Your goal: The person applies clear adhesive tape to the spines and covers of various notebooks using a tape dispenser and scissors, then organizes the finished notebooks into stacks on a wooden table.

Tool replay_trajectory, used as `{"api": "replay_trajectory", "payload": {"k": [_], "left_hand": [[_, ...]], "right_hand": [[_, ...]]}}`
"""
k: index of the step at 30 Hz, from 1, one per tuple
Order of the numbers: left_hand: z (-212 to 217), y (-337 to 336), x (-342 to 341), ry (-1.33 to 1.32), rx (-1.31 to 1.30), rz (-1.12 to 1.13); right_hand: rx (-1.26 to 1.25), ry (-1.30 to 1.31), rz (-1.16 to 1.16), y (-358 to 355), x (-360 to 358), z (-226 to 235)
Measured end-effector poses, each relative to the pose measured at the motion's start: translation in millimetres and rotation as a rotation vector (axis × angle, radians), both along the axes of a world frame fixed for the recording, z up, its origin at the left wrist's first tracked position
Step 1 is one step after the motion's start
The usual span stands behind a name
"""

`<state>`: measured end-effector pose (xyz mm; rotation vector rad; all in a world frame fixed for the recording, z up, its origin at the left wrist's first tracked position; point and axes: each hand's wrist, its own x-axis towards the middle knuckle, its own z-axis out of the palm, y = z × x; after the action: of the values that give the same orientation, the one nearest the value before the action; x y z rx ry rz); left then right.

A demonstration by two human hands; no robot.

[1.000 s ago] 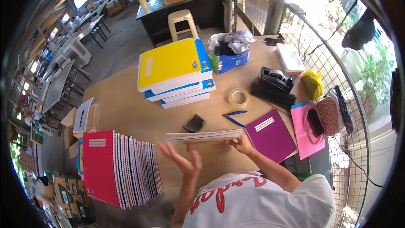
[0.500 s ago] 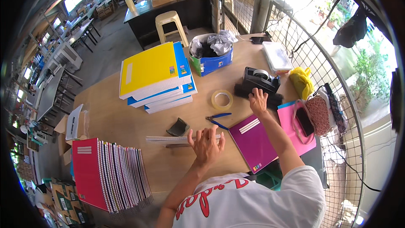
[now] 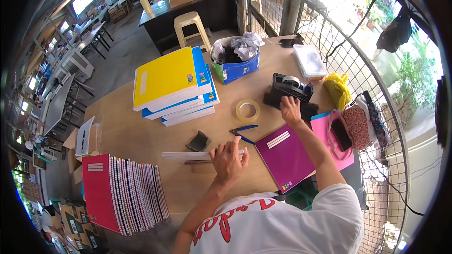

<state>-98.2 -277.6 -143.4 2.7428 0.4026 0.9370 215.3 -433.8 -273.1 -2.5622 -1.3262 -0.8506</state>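
My left hand (image 3: pixel 229 161) is bent round a thin notebook (image 3: pixel 186 156) seen edge-on, standing on its edge across the table. My right hand (image 3: pixel 291 109) reaches to a dark, fuzzy-looking black bundle (image 3: pixel 308 109) in front of the black tape dispenser (image 3: pixel 292 88). Its fingertips are pressed together at the bundle; what they pinch is too small to tell. Blue-handled cutting pliers (image 3: pixel 246 134) lie between my hands, below a roll of clear tape (image 3: pixel 247 110). A dark, curved holder (image 3: pixel 198 141) sits behind the notebook. Under my right forearm lies a purple notebook (image 3: pixel 287 160).
Yellow and blue notebooks (image 3: pixel 167 77) are stacked at the back left, red spiral notebooks (image 3: pixel 101 193) at the front left. A blue box (image 3: pixel 240 71) holds crumpled plastic. A phone (image 3: pixel 341 134) and pouch (image 3: pixel 358 124) lie right, beside a wire-mesh barrier (image 3: pixel 393 127).
My left hand's fingers have drawn closer together at the notebook. My right hand has shifted slightly right at the black bundle, its fingers now more gathered.
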Motion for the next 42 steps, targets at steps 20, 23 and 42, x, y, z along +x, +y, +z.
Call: {"api": "replay_trajectory", "payload": {"k": [20, 23, 42], "left_hand": [[19.8, 20.4, -23.1, 0.071, -0.236, -0.188], [20.2, 19.4, -23.3, 0.065, -0.226, -0.173], [20.5, 21.7, -22.0, 0.064, -0.240, -0.183]], "right_hand": [[0.215, 1.050, 0.690, 20.2, -153.3, 150.9], [0.303, 1.016, 0.697, 26.2, -162.6, 149.5], [0.276, 1.118, 0.849, 29.3, -165.1, 154.2]]}}
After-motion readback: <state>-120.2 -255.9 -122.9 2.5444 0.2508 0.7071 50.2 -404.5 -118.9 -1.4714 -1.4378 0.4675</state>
